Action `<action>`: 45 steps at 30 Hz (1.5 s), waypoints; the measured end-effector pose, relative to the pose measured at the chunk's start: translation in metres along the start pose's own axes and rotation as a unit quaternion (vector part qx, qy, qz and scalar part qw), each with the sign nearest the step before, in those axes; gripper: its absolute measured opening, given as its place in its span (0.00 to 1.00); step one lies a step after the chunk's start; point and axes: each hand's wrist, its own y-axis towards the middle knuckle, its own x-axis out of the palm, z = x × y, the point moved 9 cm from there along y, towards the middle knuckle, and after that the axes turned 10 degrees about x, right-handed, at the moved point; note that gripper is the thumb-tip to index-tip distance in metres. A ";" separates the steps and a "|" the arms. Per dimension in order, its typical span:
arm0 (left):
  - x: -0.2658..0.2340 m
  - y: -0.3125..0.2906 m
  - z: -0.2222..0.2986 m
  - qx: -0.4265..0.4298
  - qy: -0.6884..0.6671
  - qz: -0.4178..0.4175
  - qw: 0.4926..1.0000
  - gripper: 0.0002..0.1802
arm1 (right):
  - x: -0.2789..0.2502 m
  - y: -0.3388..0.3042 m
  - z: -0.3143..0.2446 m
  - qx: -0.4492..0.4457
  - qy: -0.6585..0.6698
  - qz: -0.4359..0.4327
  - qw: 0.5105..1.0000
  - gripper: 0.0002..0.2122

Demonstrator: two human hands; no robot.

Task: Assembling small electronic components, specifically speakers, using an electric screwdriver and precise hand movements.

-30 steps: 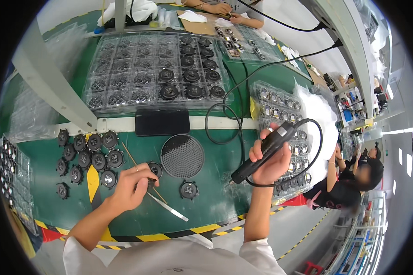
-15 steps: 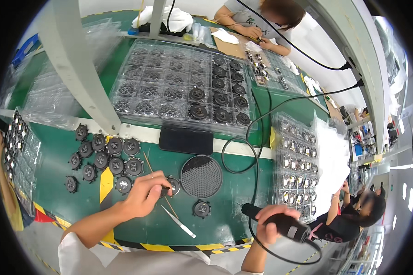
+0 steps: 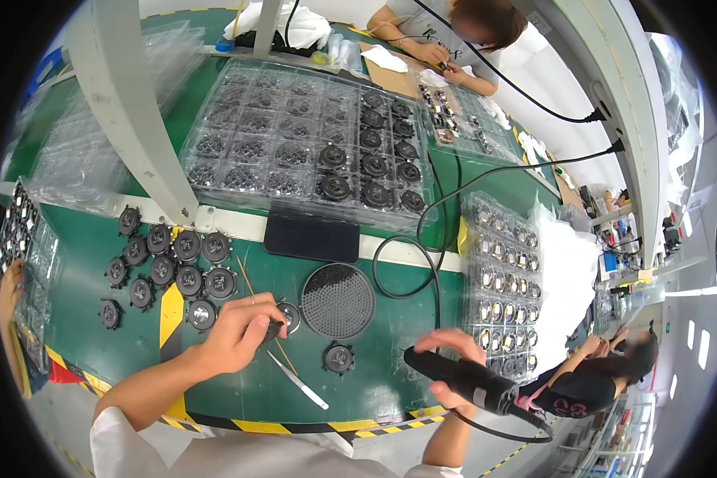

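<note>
My left hand (image 3: 243,333) pinches a small dark round part (image 3: 273,330) over the green bench, partly covered by my fingers. Another round part with a pale rim (image 3: 290,317) lies just beyond my fingertips. In my right hand (image 3: 454,348) rests a black corded electric screwdriver (image 3: 474,384), lying across the palm with the fingers loosely around it and its tip pointing left. White-ended tweezers (image 3: 301,384) and a thin brown stick (image 3: 251,279) lie near my left hand. One black round part (image 3: 338,358) sits alone between my hands.
Several black round parts (image 3: 162,271) cluster at left. A round black mesh dish (image 3: 338,301) and a flat black slab (image 3: 311,236) lie ahead. Clear trays (image 3: 295,135) of parts stand behind; another tray (image 3: 498,295) is at right. A looping cable (image 3: 436,287) crosses the bench. Co-workers sit around.
The electric screwdriver has swung to a more level angle and slightly left, my right fingers loosening around it. My left hand keeps its pinch. The whole view has shifted slightly.
</note>
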 end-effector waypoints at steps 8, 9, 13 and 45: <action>0.001 0.002 -0.005 -0.038 -0.031 -0.014 0.999 0.28 | -0.022 -0.051 0.020 0.322 0.014 -0.073 0.944 0.50; 0.003 0.002 -0.005 -0.039 -0.036 -0.012 0.999 0.28 | -0.023 -0.058 0.022 0.326 0.058 -0.067 0.941 0.49; 0.004 0.006 -0.008 -0.034 -0.027 -0.020 0.999 0.28 | -0.020 -0.081 0.030 0.382 0.220 -0.116 0.890 0.47; -0.004 -0.008 -0.041 -0.194 -0.219 0.073 0.954 0.31 | 0.077 -0.021 0.015 0.155 0.326 -0.012 0.932 0.61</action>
